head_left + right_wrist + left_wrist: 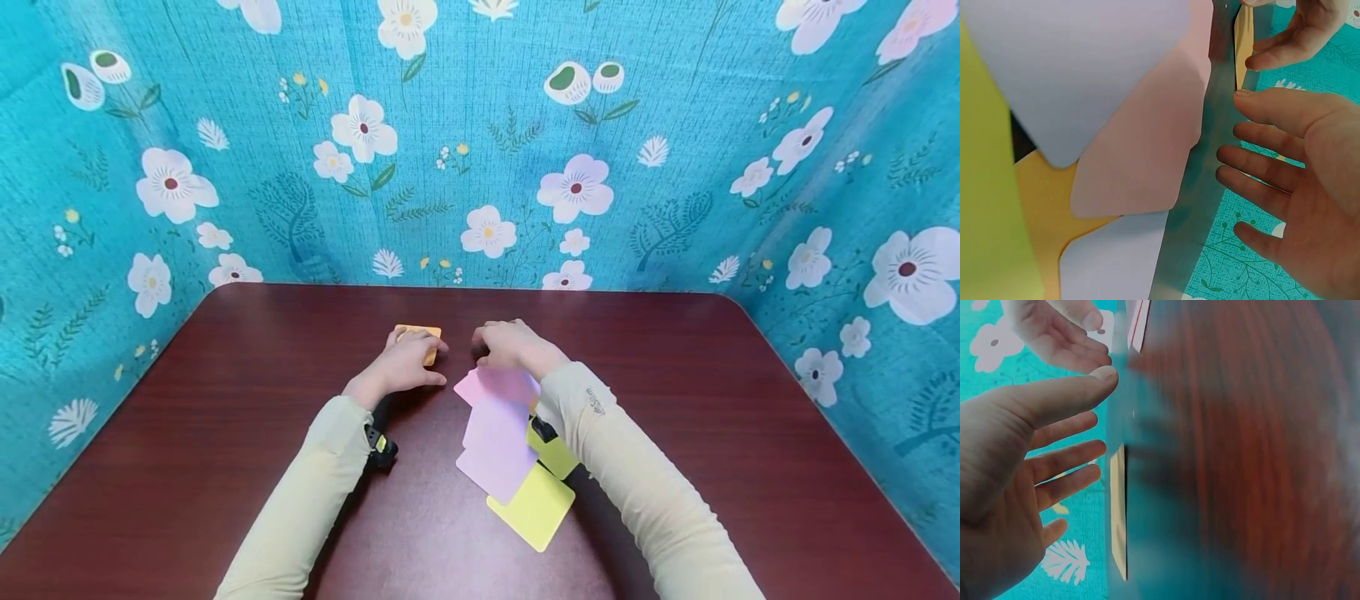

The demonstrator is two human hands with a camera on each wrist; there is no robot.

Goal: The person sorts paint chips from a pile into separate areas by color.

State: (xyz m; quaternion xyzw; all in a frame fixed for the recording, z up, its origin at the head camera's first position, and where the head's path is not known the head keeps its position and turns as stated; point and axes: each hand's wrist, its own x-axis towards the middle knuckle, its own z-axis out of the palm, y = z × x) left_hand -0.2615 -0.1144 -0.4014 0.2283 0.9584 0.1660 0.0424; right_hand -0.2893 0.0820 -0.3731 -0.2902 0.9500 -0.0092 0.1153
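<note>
An orange card [429,335] lies toward the back of the table, partly covered in the head view by my left hand [405,364]. In the left wrist view that hand's fingers are relaxed and hold nothing, with the orange card [1119,512] below them. My right hand [512,346] hovers just beyond a pink card [480,387]; its fingers [1260,165] are spread and free in the right wrist view. Purple cards [495,458] overlap the pink one. Beside them lie a yellow card [534,508] and a yellow-green card [555,457], the latter partly under the right sleeve.
The dark reddish-brown table [225,433] carries the overlapping cards right of its middle. A blue floral cloth [465,150] hangs behind and along the sides. Each wrist wears a small black device, such as the left one [381,446].
</note>
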